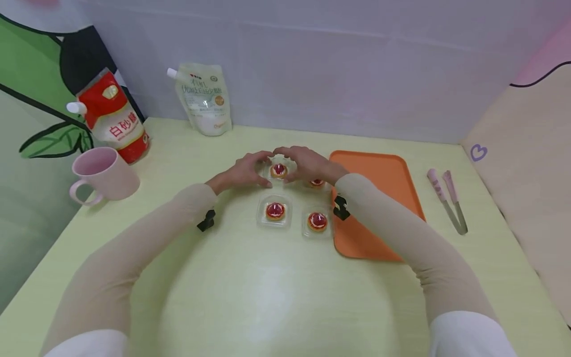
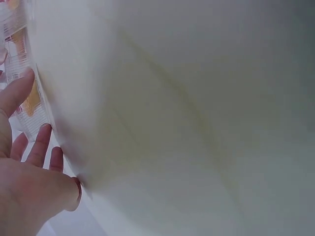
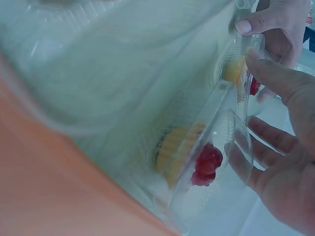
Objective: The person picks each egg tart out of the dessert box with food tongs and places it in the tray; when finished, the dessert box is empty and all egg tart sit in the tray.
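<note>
At the far left of a group of tarts in clear plastic boxes, both hands curve around one box [image 1: 278, 171] holding a red-topped tart. My left hand [image 1: 244, 171] grips its left side, thumb near and fingers behind; in the left wrist view the hand [image 2: 29, 182] has its thumb and fingertips at the box edge. From the right, my right hand [image 1: 308, 163] holds the same box, its thumb [image 3: 268, 73] at the box side in the right wrist view. Partly hidden under the right hand stands another boxed tart [image 1: 316, 183]. Nearer lie two more, a left one [image 1: 275, 211] and a right one [image 1: 317, 222].
An orange tray [image 1: 370, 168] lies right of the boxes, under the right forearm. Pink-handled tongs [image 1: 450, 203] are farther right. At the left stand a pink mug [image 1: 107, 173] and a red sugar pouch [image 1: 116, 119]; a pale pouch [image 1: 205, 101] leans at the back wall.
</note>
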`<state>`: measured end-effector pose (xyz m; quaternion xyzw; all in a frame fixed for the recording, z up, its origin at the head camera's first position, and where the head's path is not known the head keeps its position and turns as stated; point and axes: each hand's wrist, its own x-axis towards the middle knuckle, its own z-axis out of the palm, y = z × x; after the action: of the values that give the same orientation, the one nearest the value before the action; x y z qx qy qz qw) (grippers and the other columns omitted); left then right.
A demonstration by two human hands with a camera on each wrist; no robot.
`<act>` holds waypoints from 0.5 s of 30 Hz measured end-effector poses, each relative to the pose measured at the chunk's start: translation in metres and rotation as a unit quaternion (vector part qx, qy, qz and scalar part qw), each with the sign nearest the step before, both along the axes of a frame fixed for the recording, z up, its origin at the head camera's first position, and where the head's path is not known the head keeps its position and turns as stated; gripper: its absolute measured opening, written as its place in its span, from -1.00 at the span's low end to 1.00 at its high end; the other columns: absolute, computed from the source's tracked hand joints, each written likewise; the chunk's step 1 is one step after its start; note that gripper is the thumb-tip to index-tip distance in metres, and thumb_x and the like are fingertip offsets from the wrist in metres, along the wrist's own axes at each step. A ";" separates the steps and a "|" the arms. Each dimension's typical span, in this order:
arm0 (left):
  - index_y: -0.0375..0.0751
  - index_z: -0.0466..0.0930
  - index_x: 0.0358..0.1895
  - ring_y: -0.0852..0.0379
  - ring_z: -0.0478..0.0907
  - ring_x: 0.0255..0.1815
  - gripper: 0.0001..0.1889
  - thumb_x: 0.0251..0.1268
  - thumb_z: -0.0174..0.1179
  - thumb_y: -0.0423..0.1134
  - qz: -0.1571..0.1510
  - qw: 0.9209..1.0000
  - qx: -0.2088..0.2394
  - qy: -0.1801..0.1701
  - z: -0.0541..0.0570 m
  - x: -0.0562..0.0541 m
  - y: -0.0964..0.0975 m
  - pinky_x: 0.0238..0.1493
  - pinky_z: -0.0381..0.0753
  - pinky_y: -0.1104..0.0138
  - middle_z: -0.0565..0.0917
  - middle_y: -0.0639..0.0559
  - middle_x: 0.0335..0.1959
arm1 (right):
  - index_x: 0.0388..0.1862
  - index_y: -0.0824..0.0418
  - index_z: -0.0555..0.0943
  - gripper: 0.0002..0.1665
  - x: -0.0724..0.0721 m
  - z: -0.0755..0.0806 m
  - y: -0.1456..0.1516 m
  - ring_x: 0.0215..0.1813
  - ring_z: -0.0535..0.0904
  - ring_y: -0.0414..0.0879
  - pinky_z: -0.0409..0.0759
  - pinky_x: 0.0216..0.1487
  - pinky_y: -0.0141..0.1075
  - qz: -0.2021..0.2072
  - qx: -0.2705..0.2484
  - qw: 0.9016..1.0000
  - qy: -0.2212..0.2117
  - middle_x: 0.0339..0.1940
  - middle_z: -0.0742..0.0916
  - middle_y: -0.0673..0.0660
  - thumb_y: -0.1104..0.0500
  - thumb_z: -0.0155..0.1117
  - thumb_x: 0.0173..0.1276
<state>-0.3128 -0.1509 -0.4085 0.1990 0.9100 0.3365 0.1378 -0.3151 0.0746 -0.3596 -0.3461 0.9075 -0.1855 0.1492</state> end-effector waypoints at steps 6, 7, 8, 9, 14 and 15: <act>-0.12 0.26 0.47 -0.20 0.28 0.41 -0.13 0.08 0.50 -0.17 0.006 1.000 -0.021 0.011 0.003 -0.001 0.006 0.45 0.03 -0.26 0.47 -0.21 0.33 | 0.54 0.01 0.29 -0.11 0.000 0.002 0.000 0.49 0.34 0.11 0.29 0.48 0.04 0.004 0.005 1.000 -0.005 0.48 0.47 0.17 0.06 0.46 0.29; -0.12 0.26 0.47 -0.20 0.28 0.39 -0.14 0.08 0.49 -0.16 0.007 1.000 -0.023 0.012 0.004 0.000 0.007 0.44 0.03 -0.27 0.47 -0.21 0.32 | 0.54 0.03 0.30 -0.13 0.000 0.002 0.000 0.50 0.33 0.11 0.28 0.49 0.04 0.007 0.007 1.000 -0.006 0.48 0.47 0.16 0.07 0.45 0.30; -0.12 0.27 0.46 -0.19 0.29 0.38 -0.15 0.08 0.49 -0.16 0.009 1.000 -0.025 0.013 0.004 -0.001 0.008 0.43 0.03 -0.27 0.48 -0.20 0.31 | 0.54 0.04 0.30 -0.14 0.001 0.002 0.000 0.50 0.32 0.11 0.28 0.49 0.05 0.010 0.009 1.000 -0.007 0.49 0.46 0.15 0.08 0.44 0.31; -0.12 0.27 0.45 -0.19 0.29 0.36 -0.16 0.08 0.49 -0.16 0.011 0.999 -0.027 0.013 0.004 -0.001 0.009 0.42 0.02 -0.27 0.48 -0.20 0.31 | 0.54 0.05 0.30 -0.15 0.001 0.002 0.000 0.51 0.32 0.11 0.28 0.49 0.05 0.013 0.009 1.000 -0.007 0.49 0.46 0.15 0.09 0.42 0.32; -0.12 0.28 0.44 -0.18 0.29 0.36 -0.17 0.08 0.48 -0.17 0.018 0.999 -0.028 0.009 0.005 0.000 0.013 0.43 -0.01 -0.27 0.48 -0.19 0.30 | 0.54 0.07 0.31 -0.18 0.003 0.002 -0.001 0.52 0.31 0.12 0.28 0.49 0.05 0.008 0.011 1.000 -0.007 0.49 0.46 0.17 0.12 0.40 0.34; -0.13 0.28 0.44 -0.18 0.29 0.37 -0.17 0.09 0.48 -0.17 0.016 0.999 -0.027 0.007 0.005 0.000 0.013 0.43 -0.02 -0.27 0.47 -0.19 0.31 | 0.54 0.06 0.31 -0.18 0.004 0.002 -0.001 0.52 0.31 0.13 0.28 0.50 0.05 0.004 0.013 1.000 -0.007 0.49 0.46 0.17 0.12 0.40 0.34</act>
<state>-0.3127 -0.1376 -0.4033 0.1830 0.9229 0.3126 0.1310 -0.3113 0.0741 -0.3579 -0.3463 0.9073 -0.1760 0.1611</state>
